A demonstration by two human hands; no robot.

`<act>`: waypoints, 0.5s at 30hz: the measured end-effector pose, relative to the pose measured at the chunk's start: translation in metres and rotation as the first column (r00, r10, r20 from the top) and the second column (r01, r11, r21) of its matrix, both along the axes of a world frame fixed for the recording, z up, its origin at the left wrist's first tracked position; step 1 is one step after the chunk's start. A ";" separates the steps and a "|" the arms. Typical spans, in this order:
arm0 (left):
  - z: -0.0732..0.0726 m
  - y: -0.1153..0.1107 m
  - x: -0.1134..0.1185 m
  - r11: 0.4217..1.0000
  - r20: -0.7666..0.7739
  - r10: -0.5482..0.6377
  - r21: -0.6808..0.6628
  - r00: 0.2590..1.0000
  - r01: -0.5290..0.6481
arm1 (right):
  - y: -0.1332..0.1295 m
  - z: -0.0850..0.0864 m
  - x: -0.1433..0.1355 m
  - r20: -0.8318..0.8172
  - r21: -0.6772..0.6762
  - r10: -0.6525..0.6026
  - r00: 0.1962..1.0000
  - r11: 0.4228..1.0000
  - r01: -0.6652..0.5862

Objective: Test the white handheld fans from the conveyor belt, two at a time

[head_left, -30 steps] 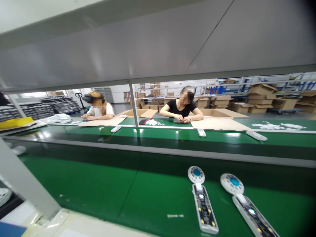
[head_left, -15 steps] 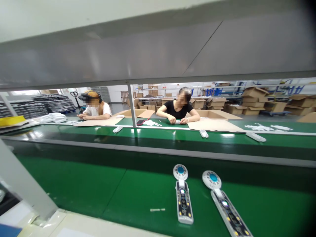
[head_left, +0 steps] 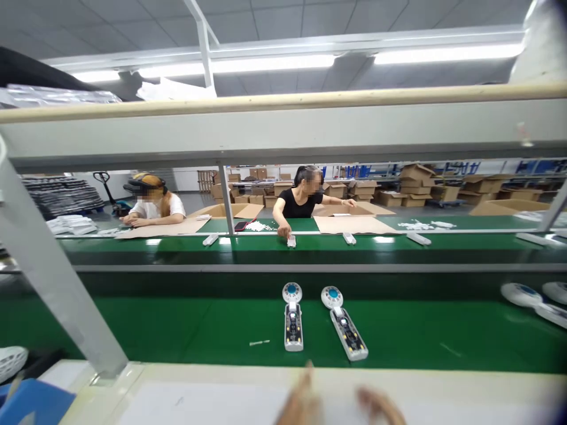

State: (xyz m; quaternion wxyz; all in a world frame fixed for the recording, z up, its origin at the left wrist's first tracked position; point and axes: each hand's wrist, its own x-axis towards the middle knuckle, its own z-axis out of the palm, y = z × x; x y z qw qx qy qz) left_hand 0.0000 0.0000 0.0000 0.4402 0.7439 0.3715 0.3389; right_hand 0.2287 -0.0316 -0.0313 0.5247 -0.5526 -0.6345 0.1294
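Observation:
My left hand (head_left: 302, 396) is at the bottom centre, over the pale near ledge, smeared by motion. To its right, my right hand (head_left: 380, 405) is blurred too and partly cut off by the lower edge. The two hands are apart, and whether either holds anything cannot be made out. Just beyond them on the green belt lie two white devices with round, blue-centred heads and exposed circuit boards: one nearly straight (head_left: 293, 327), the other slanted (head_left: 348, 335). A small pale strip (head_left: 259, 343) lies left of them.
A slanted metal post (head_left: 66, 277) stands at left, above a blue bin (head_left: 39, 404). A shelf beam (head_left: 283, 131) crosses above. More devices (head_left: 522, 294) lie far right. Across the belt, one person (head_left: 301, 203) touches a white part (head_left: 291, 241); another person (head_left: 153, 206) sits left.
The view has tilted up and pulled back, and both my hands have come into view at the bottom. The person across has reached an arm to the far belt, where a white part now lies.

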 end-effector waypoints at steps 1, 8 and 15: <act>0.005 0.012 -0.001 0.998 -0.006 0.060 0.011 0.998 -0.060 | 0.010 0.006 -0.002 -0.007 -0.063 -0.057 0.998 0.996 0.057; 0.026 0.111 0.016 0.856 -0.214 0.473 -0.118 0.855 -0.503 | 0.090 0.042 -0.036 0.103 -0.525 -0.201 0.974 0.821 0.225; 0.030 0.127 0.024 0.874 -0.077 0.308 -0.371 0.948 -0.314 | 0.080 0.044 -0.048 -0.293 -0.487 -0.007 0.956 0.862 -0.143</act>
